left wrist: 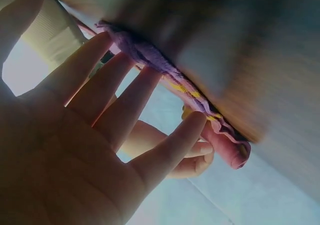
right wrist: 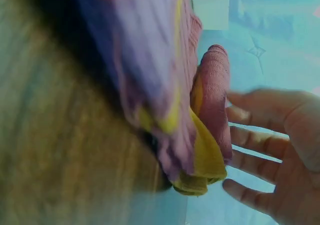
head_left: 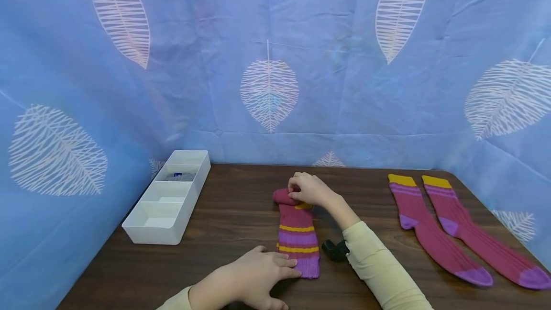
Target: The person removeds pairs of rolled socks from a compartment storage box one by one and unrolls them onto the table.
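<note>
Striped sock (head_left: 297, 219): Maroon knit w/ yellow & purple bands lies mid-table btwn 2 hands, near end flat, far end coiled into a thick roll (head_left: 284, 197). Whether it's 1 sock or 2 stacked, can't tell.
L hand (head_left: 257, 276): Fingers long & spread wide, gripping nothing; tips rest on the sock's purple near end, prob. to stop the fabric sliding.
R hand (head_left: 312, 189): Reaches over from the far R, fingers loosely bent & apart, tips touching the roll; no firm grip shows up close. Prob. placed there to keep the coil from springing loose.
White box (head_left: 150, 235): 4 compartments in a row, standing at table's L side, well apart from the sock; prob. parked out of the arms' way.
Grey item (head_left: 181, 176): Sits in compartment no. 2 from the far end, w/ a blue mark; too small to ID.
Long socks (head_left: 430, 240): 2 matching, maroon w/ yellow cuffs, flat side by side at table's R, toes toward the viewer; prob. laid out straight for easy pickup.
Black item (head_left: 336, 250): By the R sleeve (head_left: 380, 267); purpose unclear.
Backdrop (head_left: 318, 99): Blue cloth, white leaf prints.
</note>
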`<state>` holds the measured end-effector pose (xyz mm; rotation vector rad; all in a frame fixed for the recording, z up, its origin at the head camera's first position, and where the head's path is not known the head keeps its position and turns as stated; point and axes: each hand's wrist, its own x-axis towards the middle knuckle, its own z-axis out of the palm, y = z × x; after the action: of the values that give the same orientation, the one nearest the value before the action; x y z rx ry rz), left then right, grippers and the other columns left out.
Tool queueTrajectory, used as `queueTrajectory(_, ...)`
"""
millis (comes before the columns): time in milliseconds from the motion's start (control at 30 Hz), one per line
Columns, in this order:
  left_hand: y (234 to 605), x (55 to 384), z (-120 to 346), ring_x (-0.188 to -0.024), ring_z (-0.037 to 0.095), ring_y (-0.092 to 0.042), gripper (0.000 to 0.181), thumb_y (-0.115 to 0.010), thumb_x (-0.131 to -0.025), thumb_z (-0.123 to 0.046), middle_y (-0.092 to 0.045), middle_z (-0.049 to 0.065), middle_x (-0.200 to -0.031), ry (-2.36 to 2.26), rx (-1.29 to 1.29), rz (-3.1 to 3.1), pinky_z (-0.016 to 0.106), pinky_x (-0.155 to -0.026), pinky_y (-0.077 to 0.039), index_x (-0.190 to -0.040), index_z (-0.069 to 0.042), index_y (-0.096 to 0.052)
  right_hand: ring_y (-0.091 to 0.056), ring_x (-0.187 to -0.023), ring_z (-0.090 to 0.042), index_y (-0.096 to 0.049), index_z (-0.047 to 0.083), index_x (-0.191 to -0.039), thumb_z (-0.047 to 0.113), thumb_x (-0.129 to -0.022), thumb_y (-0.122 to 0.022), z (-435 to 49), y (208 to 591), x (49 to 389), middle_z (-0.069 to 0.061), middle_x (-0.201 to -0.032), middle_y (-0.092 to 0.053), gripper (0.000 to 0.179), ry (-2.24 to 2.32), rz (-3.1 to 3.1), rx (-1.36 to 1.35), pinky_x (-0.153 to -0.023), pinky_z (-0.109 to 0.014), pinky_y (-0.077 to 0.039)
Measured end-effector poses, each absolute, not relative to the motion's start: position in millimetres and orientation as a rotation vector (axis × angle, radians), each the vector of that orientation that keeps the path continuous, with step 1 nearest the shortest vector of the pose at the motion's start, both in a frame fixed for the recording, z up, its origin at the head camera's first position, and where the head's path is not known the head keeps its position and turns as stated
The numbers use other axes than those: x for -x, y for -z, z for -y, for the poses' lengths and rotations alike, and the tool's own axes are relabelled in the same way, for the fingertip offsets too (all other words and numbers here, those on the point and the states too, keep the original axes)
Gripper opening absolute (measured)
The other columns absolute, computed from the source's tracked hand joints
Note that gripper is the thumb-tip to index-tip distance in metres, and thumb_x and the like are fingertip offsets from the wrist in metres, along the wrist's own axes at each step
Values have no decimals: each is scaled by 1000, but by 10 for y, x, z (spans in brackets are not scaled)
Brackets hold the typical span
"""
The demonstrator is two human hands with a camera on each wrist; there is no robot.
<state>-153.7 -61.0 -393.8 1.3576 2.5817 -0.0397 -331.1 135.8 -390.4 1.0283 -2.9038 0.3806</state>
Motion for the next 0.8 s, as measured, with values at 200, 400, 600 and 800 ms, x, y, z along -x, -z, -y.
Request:
queueTrajectory(200, 3937, 1502, 632, -137, 5, -44, 61, -58, -89, -61, -45, -15, -149, 109, -1379, -2583, 50, -99, -48, -144, -38, -45, -47, -85, -16, -58, 18, -98, 33, -85, -76, -1348, 3927, 3319, 1, -98, -54, 26, -381, 3005, -1033, -74, -37, -41)
queueTrajectory(400, 3941, 1492, 633, -136, 5, -45, 62, -58, -88, -62, -47, -16, -148, 147, -1423, -2600, 47, -99, -48, -144, -38, -45, -52, -89, -18, -58, 17, -104, 24, -87, -75, -1356, 3938, 3321, -1, -102, -57, 25, -383, 2986, -1000, -80, -42, -46)
queueTrajectory(600, 3939, 1501, 642, -136, 5, -45, 62, -59, -88, -62, -46, -15, -148, 134, -1428, -2593, 47, -99, -48, -144, -38, -45, -52, -83, -16, -62, 16, -105, 25, -88, -72, -1364, 3946, 3361, -2, -100, -58, 21, -371, 2928, -946, -74, -36, -47)
queueTrajectory(800, 3946, 1503, 646, -136, 5, -45, 61, -59, -88, -60, -47, -15, -148, 97, -1425, -2582, 48, -99, -48, -144, -38, -46, -53, -83, -16, -65, 14, -106, 25, -89, -72, -1372, 3960, 3420, -4, -102, -60, 21, -385, 2897, -927, -75, -36, -49)
